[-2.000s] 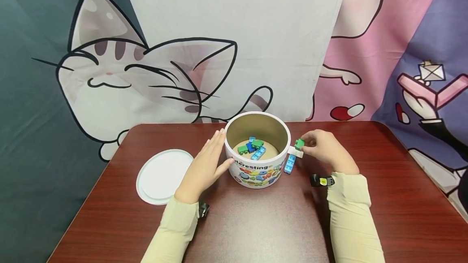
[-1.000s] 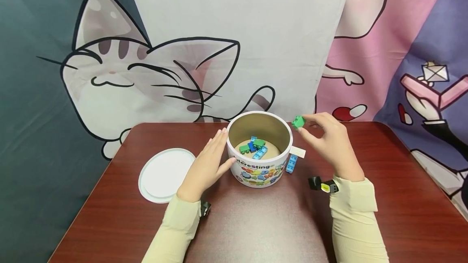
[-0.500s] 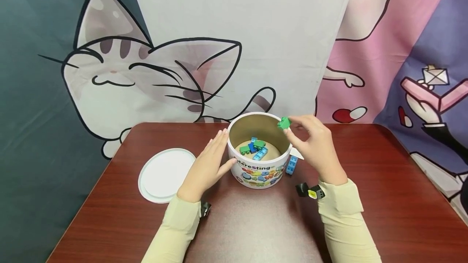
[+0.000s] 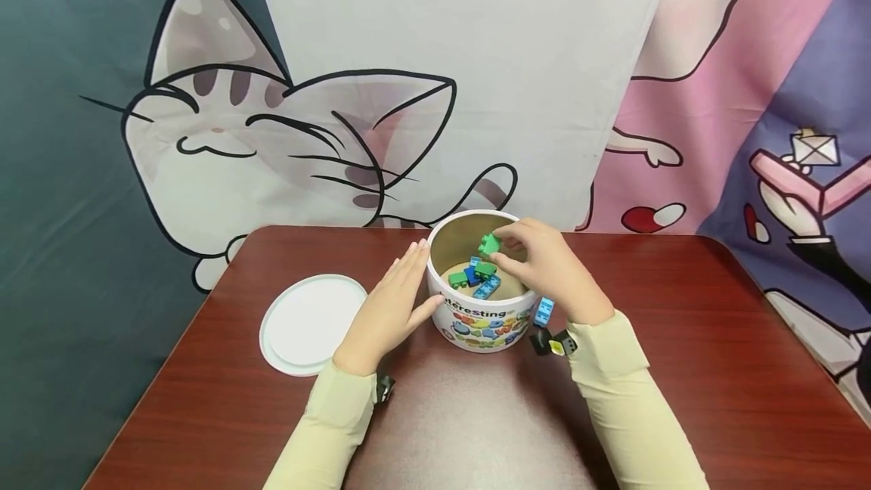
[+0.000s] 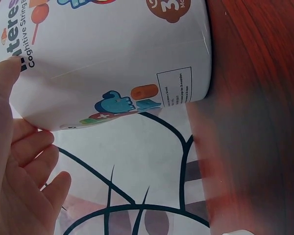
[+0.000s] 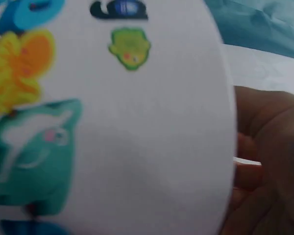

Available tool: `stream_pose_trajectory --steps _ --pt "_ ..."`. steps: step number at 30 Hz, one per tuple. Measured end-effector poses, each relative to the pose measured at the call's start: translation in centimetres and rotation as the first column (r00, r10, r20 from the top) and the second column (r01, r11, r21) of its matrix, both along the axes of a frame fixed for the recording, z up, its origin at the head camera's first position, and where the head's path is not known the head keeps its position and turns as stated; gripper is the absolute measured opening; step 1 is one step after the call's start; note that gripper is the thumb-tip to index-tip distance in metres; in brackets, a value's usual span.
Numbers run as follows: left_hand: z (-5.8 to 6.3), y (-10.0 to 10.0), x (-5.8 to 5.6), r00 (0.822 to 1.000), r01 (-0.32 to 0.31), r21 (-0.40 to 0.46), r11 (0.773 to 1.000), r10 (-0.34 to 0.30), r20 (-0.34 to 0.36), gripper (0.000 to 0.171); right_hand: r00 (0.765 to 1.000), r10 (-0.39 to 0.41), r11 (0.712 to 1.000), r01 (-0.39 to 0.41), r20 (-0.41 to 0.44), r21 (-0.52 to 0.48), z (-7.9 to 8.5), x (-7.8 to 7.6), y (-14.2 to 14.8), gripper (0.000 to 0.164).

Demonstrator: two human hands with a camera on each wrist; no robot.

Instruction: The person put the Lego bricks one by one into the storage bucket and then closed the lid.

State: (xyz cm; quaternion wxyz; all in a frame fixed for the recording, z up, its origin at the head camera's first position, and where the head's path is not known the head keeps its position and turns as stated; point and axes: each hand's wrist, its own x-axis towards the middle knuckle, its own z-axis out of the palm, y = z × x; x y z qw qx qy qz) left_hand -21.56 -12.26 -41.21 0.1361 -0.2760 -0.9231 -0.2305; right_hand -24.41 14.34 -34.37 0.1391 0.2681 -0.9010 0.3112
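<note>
Green toy brick (image 4: 488, 245) showed in the head view alone, held within the outline of the rim of a white printed bucket (image 4: 481, 326), above the pieces at the bottom; whether it was below the rim could not be told. Farthest left in that view, a round white lid (image 4: 313, 324) lay on the reddish-brown tabletop (image 4: 197, 414), with a cat-patterned cloth (image 4: 204, 127) behind. Next came the left hand (image 4: 388, 308), then the bucket, containing green and blue bricks (image 4: 486, 287), and just to its right a light-blue brick (image 4: 543, 311) on the tabletop. The left wrist view added details of the bucket's side: the words "Cognitive String", a blue animal (image 5: 113, 102), an orange cylinder (image 5: 144, 92) and boxed small print (image 5: 175, 88). The right wrist view, blurred, showed a teal animal (image 6: 36, 156) on the wall, with part of the right hand (image 4: 551, 267) beyond its edge.

The green brick was well to the right of the left hand's fingers and right at the tips of the right hand's. The left fingers stretched out nearly straight and close together, thumb apart, touching the bucket's left side. The right fingers and thumb reached in across the bucket's right rim, drawn narrow in a pinch on the green brick.
</note>
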Motion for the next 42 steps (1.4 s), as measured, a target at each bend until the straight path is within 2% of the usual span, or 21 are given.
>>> stream_pose_trajectory --steps 5,9,13,17,21,25,29,33,37,42 --pt "0.0 0.0 0.0 1.000 0.000 -0.002 1.000 0.000 0.006 0.079 0.997 0.058 0.989 -0.064 0.050 0.136 0.7 -2.2 -1.7 0.026" --pt "-0.1 0.0 0.0 1.000 0.000 -0.005 1.000 0.000 0.010 0.079 0.991 0.054 0.978 -0.078 0.125 0.192 0.7 -3.4 -3.2 0.028" --pt "-0.3 0.0 -0.1 1.000 0.002 -0.002 1.000 -0.002 0.009 0.078 0.974 -0.002 0.982 -0.041 0.225 0.184 0.6 -3.9 -3.7 0.033" --pt "-0.3 0.1 -0.1 1.000 0.007 0.007 1.000 -0.007 0.007 0.078 0.964 -0.026 0.991 -0.010 0.265 0.132 0.8 -3.5 -2.8 0.035" --pt "-0.1 0.1 -0.1 1.000 0.005 0.004 1.000 -0.005 0.005 0.078 0.977 -0.014 0.998 0.002 0.212 0.058 1.1 -3.0 -1.3 0.030" --pt "-0.2 0.1 -0.2 1.000 0.006 0.001 1.000 -0.006 -0.004 0.078 0.988 -0.040 0.997 0.048 0.152 -0.055 1.4 -2.2 0.4 0.023" --pt "-0.1 0.0 -0.2 1.000 0.008 0.001 1.000 -0.008 -0.012 0.078 0.990 -0.115 0.976 0.127 0.075 -0.178 1.2 -1.1 2.2 0.019" --pt "0.0 0.0 -0.1 1.000 0.002 0.000 1.000 -0.002 -0.009 0.078 0.981 -0.194 0.947 0.184 -0.011 -0.263 0.2 -0.4 3.8 0.016" --pt "0.0 0.0 0.0 1.000 0.002 0.001 1.000 -0.002 -0.006 0.079 0.969 -0.247 0.934 0.236 -0.006 -0.268 -1.6 -0.4 5.3 0.017" --pt "-0.1 0.0 0.0 1.000 0.005 0.010 1.000 -0.005 -0.012 0.079 0.960 -0.273 0.943 0.279 0.059 -0.180 -3.9 -0.8 7.1 0.018"
